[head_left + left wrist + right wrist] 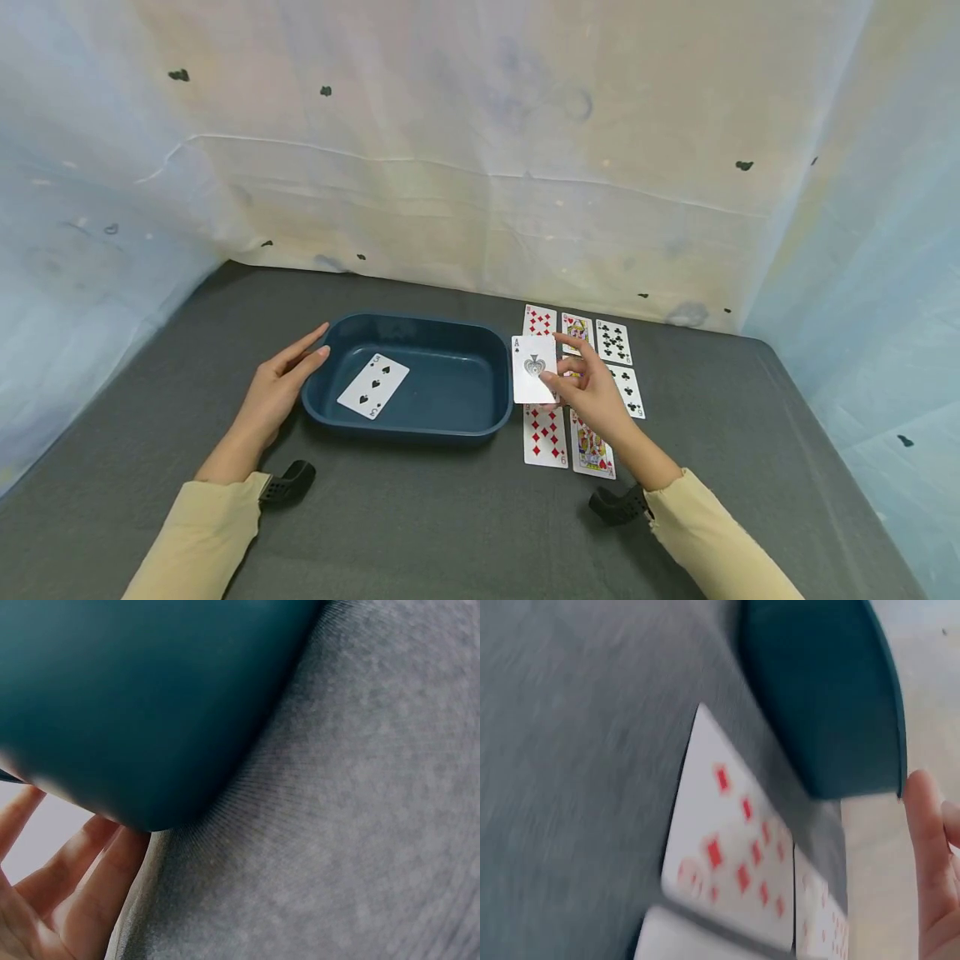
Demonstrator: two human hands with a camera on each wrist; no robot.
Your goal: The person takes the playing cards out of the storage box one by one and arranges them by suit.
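My left hand (277,392) touches the left end of a dark blue rectangular tray (450,375), its fingers extended along the rim and the thumb near it. In the left wrist view, these fingers (109,881) rest against the tray's outer wall. A three of spades (358,392) lies face up inside the tray, towards the left. Between thumb and fingers my right hand (596,396) pinches an ace of spades (531,348), face up, just beyond the tray's right rim. That ace overlaps the laid-out cards in the head view.
To the right of the tray, several face-up playing cards lie in rows, among them a diamonds card (544,437), a red court card (592,450) and a clubs card (613,342). Grey cloth (450,517) covers the table. Pale curtains (480,192) hang behind and at both sides.
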